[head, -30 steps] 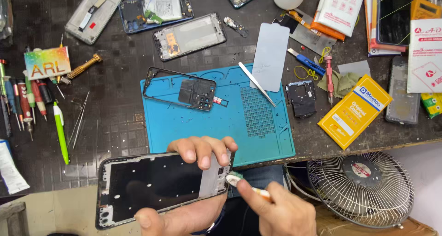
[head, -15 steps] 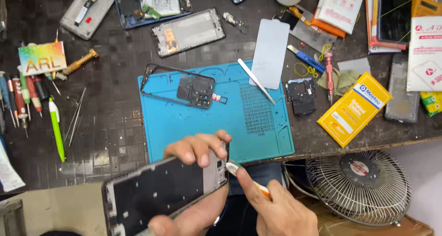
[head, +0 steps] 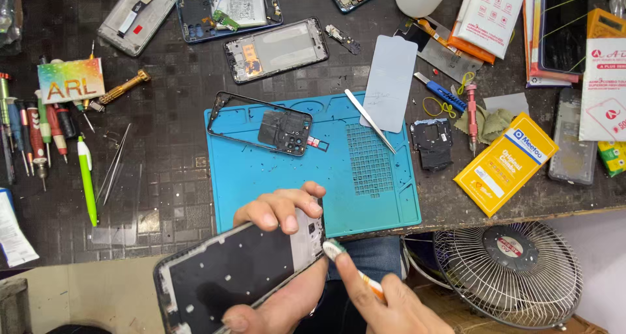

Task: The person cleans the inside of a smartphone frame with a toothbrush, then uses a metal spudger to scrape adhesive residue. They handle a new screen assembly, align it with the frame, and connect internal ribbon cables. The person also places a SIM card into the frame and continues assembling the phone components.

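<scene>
— Around the blue mat (head: 385, 197)?
— Tweezers (head: 369, 120) and black frame (head: 261, 122) on it; fan (head: 508, 272) beside.
— Grip?
— Left hand (head: 277, 210) clasping phone frame (head: 238, 275) below mat; right hand (head: 385, 304) pinching brush (head: 334, 249) against its corner.

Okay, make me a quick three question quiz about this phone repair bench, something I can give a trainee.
1. True or false: the left hand grips the phone frame over the blue mat.
2. What does the right hand press against the frame's end?
A. tweezers
B. a small brush
C. a green pen
3. Fill in: the tweezers lie on the ____ mat.

Key: 1 false, the frame is held off the bench edge, below the mat. 2 B, the brush. 3 blue.
</scene>
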